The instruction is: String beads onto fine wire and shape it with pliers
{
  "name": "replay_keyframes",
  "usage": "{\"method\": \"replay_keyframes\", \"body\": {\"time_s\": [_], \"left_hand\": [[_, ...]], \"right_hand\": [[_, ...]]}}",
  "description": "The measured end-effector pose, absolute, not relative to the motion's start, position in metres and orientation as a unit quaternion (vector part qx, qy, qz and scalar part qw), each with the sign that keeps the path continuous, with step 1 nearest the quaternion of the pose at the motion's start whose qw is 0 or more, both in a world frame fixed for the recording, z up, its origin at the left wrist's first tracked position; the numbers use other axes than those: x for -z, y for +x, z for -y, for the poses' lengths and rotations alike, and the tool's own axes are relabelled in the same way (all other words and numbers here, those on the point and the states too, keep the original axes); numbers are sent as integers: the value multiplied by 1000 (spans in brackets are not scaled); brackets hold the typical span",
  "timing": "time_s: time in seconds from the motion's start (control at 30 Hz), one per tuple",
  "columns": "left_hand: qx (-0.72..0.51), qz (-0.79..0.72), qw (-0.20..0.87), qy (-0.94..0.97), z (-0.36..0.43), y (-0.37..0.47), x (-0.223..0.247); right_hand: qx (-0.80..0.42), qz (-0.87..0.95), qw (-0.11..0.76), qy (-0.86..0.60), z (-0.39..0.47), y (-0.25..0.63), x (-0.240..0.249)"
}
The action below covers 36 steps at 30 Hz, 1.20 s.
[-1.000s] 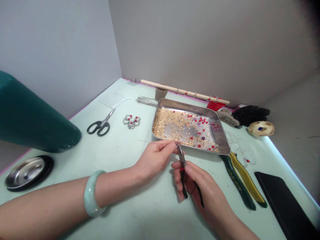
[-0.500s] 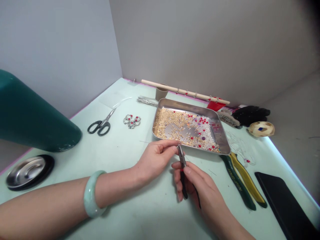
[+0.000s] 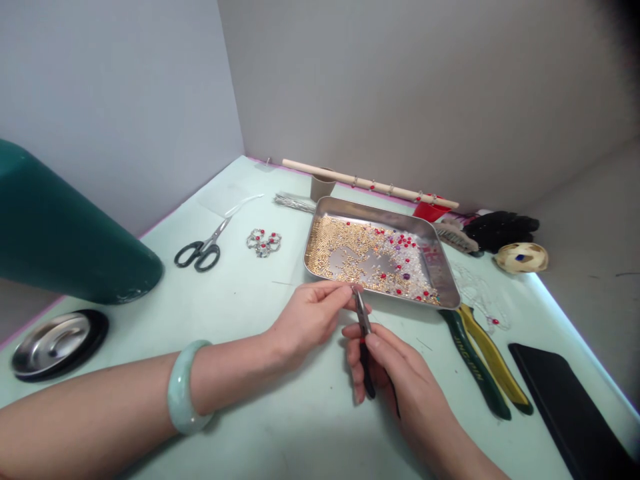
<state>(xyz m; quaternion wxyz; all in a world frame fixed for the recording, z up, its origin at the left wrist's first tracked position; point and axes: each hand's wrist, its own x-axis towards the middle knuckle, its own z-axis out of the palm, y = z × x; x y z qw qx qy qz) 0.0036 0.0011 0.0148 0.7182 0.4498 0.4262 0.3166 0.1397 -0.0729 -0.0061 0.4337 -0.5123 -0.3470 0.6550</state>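
My left hand (image 3: 313, 317), with a pale green bangle (image 3: 186, 388) on its wrist, pinches a thin wire (image 3: 283, 283) whose end sticks out to the left. My right hand (image 3: 397, 360) is wrapped round small pliers (image 3: 364, 333) with dark handles. The pliers' tips meet the wire at my left fingertips; the exact spot is too small to make out. Just beyond both hands stands a metal tray (image 3: 380, 205) holding gold, clear and red beads. A beaded wire piece (image 3: 263, 243) with red beads lies to the left of the tray.
Black-handled scissors (image 3: 203, 252) lie on the left, near a green cylinder (image 3: 70, 233) and a round metal dish (image 3: 57, 343). Large green-and-yellow pliers (image 3: 483, 363) and a black flat object (image 3: 560, 407) are on the right. Behind the tray, a wooden stick (image 3: 345, 177) rests across two cups.
My left fingers have shifted slightly and curled in closer at the pliers' tips. The wire end has moved a little to the left. My right hand has hardly moved.
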Motion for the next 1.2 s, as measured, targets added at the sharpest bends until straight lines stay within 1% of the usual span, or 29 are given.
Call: {"method": "replay_keyframes", "body": {"time_s": [0.27,0.47,0.73,0.93,1.07,1.2], "left_hand": [[-296,-356,788,406,-8,-3,-8],[-271,-294,860,318,-13,-6,-7],[-325,-261,864,284,-16,-6,-7],[-328,-268,879,218,-19,-8,-8],[-321,-240,893,205,-21,-9,-8],[-320,-244,890,216,-20,-9,-9]], "right_hand": [[-632,351,454,-520,76,138,12],[-617,366,460,-524,78,136,11],[-587,431,422,-540,82,135,5],[-551,513,377,-539,84,138,8],[-512,544,377,-548,82,141,8],[-451,559,396,-572,79,147,8]]}}
